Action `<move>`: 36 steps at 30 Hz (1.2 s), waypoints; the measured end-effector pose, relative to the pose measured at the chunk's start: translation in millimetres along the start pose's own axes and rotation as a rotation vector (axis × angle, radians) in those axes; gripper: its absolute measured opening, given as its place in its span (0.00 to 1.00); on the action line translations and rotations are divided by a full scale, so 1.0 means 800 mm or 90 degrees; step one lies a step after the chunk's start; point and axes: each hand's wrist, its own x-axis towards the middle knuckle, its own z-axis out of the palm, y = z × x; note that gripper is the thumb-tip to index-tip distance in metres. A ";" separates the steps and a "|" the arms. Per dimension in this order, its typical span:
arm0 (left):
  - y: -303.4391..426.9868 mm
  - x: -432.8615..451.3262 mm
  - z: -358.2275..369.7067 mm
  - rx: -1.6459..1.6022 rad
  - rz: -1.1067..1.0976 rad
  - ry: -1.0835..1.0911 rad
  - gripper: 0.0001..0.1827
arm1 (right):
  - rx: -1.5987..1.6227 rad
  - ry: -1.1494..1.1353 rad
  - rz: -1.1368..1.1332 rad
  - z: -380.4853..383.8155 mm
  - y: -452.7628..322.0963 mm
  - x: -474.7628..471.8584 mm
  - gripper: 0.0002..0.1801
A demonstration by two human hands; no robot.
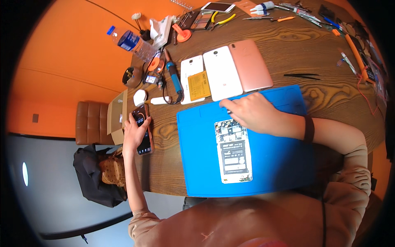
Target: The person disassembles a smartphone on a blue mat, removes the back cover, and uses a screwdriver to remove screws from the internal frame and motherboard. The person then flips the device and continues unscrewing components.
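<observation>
My left hand (pixel 135 131) rests over a smartphone (pixel 145 142) with a lit screen, thumb and fingers spread across it and touching its edges. Above the top of a blue work mat (pixel 200 148) is my right hand (pixel 251 112), its fingers curled around a small dark object that is mostly hidden. Just below that hand, an opened phone (pixel 219 166) lies on the mat, showing its circuit board and a black battery (pixel 235 157). Beyond the mat are a white phone back (pixel 222 72), a pink phone (pixel 251 66) and a yellow battery (pixel 199 85) on another white phone (pixel 186 66).
A soldering iron (pixel 174 77), a solder spool (pixel 156 64) and a water bottle (pixel 135 44) stand or lie at the upper left. Black tweezers (pixel 302 75) lie right of the pink phone. Yellow-handled pliers (pixel 224 20) and a multimeter (pixel 359 58) are farther out.
</observation>
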 end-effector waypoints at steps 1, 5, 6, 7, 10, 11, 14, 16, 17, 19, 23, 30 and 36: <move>-0.004 0.002 0.000 -0.039 0.002 0.007 0.55 | 0.002 0.001 0.005 0.000 -0.001 0.001 0.14; -0.009 0.014 -0.004 -0.205 0.017 -0.062 0.46 | 0.012 -0.007 0.013 0.000 -0.002 0.002 0.14; -0.008 0.015 -0.004 -0.227 0.032 -0.060 0.45 | 0.004 -0.017 0.018 0.000 -0.002 0.002 0.15; -0.007 0.015 -0.005 -0.241 0.015 -0.074 0.44 | 0.000 -0.020 0.017 0.000 -0.002 0.001 0.15; -0.009 0.010 -0.010 -0.293 0.036 -0.104 0.44 | 0.000 -0.002 0.010 0.002 -0.001 0.002 0.15; -0.012 0.010 -0.012 -0.314 0.043 -0.108 0.44 | -0.001 0.000 0.010 0.003 -0.001 0.002 0.15; -0.032 0.015 -0.021 -0.345 -0.042 -0.100 0.43 | 0.007 0.008 0.012 0.005 0.000 0.002 0.15; -0.052 0.028 -0.026 -0.404 -0.070 -0.189 0.37 | 0.012 0.012 0.013 0.006 0.000 0.002 0.15; -0.064 0.036 -0.028 -0.483 -0.092 -0.223 0.34 | 0.013 0.019 0.013 0.006 0.000 0.002 0.14; -0.089 0.054 -0.023 -0.635 -0.150 -0.225 0.27 | 0.014 0.028 0.010 0.005 0.000 0.002 0.14; -0.130 0.073 0.009 -0.771 0.004 -0.280 0.17 | -0.002 0.017 0.011 0.002 -0.001 0.002 0.14; -0.100 0.020 -0.019 -0.545 0.029 0.190 0.22 | -0.023 0.003 0.010 0.000 -0.005 0.003 0.16; 0.064 -0.037 -0.155 -0.554 0.352 0.212 0.17 | -0.021 0.019 0.018 0.006 -0.005 0.003 0.16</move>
